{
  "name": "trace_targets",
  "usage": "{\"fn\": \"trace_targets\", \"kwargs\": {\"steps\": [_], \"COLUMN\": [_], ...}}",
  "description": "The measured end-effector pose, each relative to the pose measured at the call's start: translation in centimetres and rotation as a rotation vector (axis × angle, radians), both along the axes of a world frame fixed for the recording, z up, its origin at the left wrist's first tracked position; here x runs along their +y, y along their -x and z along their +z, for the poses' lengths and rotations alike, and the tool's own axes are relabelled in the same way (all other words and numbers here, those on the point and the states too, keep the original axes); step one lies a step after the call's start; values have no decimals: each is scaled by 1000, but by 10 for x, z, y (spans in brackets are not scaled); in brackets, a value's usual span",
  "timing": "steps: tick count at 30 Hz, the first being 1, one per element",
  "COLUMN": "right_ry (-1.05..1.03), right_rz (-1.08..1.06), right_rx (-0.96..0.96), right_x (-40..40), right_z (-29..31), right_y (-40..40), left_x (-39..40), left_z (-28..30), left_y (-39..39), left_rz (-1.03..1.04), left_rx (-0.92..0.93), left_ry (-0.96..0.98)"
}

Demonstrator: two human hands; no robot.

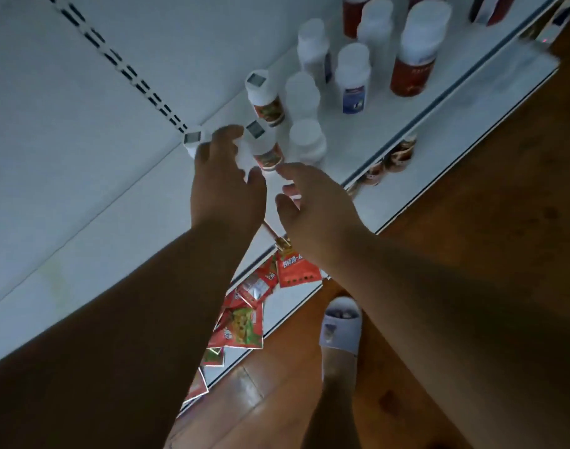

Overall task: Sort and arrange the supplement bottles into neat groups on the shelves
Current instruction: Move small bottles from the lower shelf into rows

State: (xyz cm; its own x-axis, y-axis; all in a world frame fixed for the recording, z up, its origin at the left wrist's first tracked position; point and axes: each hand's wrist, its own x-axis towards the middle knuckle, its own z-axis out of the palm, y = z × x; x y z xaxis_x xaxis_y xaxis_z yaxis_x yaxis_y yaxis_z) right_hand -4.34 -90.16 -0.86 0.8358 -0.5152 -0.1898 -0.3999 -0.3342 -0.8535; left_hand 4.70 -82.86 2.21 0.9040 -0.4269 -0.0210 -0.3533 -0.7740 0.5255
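Observation:
Supplement bottles stand on a white shelf (368, 147). Three white bottles with red-green labels and square stickers on their caps sit at the left: one (262, 94) further back, one (261, 145) nearer, and one (193, 140) by the back panel. My left hand (225, 183) reaches between the last two with fingers extended and the thumb near the nearer bottle; no grip is evident. My right hand (313, 209) hovers just right of it, fingers spread, holding nothing. Two plain white bottles (304, 140) stand beside them.
Further right stand white bottles with blue labels (353, 79) and tall red bottles with white caps (416, 50). A lower shelf holds red sachets (244, 319) and more bottles (400, 153). A foot in a slipper (340, 322) rests on the wooden floor.

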Motion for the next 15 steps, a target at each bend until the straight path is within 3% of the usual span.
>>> {"fn": "trace_targets", "kwargs": {"steps": [6,15], "right_ry": [-99,-291], "right_rz": [-10,-122], "right_rx": [34,12], "right_x": [3,15], "right_z": [-12,16], "right_y": [-26,20], "left_x": [-24,32], "left_z": [-8,27], "left_y": [-46,5], "left_rz": [-225,-37], "left_rx": [-106,76], "left_ry": [-181,72]}}
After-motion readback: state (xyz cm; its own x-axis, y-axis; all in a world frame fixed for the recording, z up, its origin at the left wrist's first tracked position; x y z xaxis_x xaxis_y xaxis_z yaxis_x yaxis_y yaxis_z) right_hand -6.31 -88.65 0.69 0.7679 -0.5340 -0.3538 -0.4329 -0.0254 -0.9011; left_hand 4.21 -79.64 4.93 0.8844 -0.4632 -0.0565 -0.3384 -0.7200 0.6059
